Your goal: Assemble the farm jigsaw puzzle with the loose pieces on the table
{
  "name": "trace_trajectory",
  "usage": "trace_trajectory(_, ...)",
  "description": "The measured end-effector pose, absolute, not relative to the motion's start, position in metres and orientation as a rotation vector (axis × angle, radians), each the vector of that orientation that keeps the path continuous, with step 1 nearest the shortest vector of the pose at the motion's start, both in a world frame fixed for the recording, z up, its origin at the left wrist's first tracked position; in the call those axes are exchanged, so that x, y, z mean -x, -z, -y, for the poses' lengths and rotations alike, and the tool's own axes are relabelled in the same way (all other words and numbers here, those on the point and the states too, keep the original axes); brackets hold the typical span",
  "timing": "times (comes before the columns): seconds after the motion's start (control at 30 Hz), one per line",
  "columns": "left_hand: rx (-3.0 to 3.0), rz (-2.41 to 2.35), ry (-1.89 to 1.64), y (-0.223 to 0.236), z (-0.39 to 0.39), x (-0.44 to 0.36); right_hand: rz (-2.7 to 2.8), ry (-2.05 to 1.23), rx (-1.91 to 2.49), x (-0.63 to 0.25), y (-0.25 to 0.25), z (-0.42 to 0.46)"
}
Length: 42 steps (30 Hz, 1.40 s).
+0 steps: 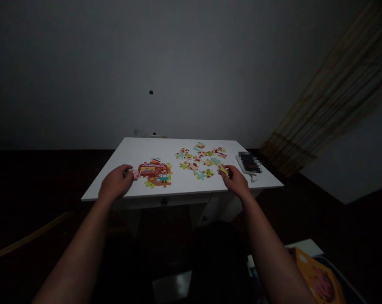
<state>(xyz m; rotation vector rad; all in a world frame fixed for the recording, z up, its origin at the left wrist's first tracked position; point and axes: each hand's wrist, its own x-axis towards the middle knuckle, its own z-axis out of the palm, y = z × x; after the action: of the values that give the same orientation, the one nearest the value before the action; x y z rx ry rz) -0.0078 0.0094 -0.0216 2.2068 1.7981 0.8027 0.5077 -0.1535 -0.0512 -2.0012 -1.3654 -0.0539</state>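
Observation:
On the left half of the white table lies a partly joined jigsaw puzzle (153, 171) with a red building on it. My left hand (117, 180) is closed on a pink puzzle piece (135, 175) at the left edge of the joined part; I cannot tell whether the two are locked together. Over on the right, my right hand (234, 180) pinches a yellow-green puzzle piece (223, 170). Between the hands, nearer the right one, several loose puzzle pieces (199, 162) are scattered, some overlapping.
The white table (111, 192) stands close to a grey wall. A phone-like device (249, 162), partly pixelated, lies at its right side with a white strap (253, 178). An orange box (320, 278) sits low at the right. A curtain (324, 101) hangs at the right.

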Motion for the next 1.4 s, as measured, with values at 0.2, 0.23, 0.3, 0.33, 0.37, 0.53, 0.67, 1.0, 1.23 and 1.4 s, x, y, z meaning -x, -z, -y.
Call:
trace_trajectory(0.2,-2.413,-1.617,-0.819,0.025,-0.013,0.010,1.305,0.065,2.060,-0.509,0.054,0.153)
trace_trajectory(0.23,-2.469,-1.558,-0.845,0.026,-0.013,0.010,1.298,0.059,2.072,-0.510,0.054,0.153)
trace_trajectory(0.3,-2.525,-1.447,-0.914,0.027,-0.012,0.006,1.300,0.036,2.075,-0.512,0.053,0.152)
trace_trajectory(0.33,-2.522,-1.399,-0.940,0.028,-0.010,0.003,1.297,0.024,2.065,-0.513,0.051,0.152)
trace_trajectory(0.37,-2.510,-1.355,-0.951,0.027,-0.007,-0.003,1.292,0.016,2.042,-0.512,0.049,0.152)
trace_trajectory(0.53,-2.536,-1.195,-0.723,0.017,0.007,-0.042,1.331,-0.026,1.715,-0.474,0.033,0.150)
trace_trajectory(0.67,-2.611,-1.142,-0.573,0.011,0.011,-0.061,1.443,-0.221,1.526,-0.394,0.028,0.145)
trace_trajectory(1.0,-2.564,-1.230,-0.621,0.025,-0.003,-0.071,1.784,-0.290,1.573,-0.283,0.033,0.112)
trace_trajectory(1.23,-2.492,-1.285,-0.786,0.029,-0.006,-0.076,1.889,-0.123,1.580,-0.282,0.040,0.094)
trace_trajectory(1.4,-2.451,-1.301,-0.800,0.030,-0.004,-0.075,1.951,-0.082,1.514,-0.284,0.046,0.100)
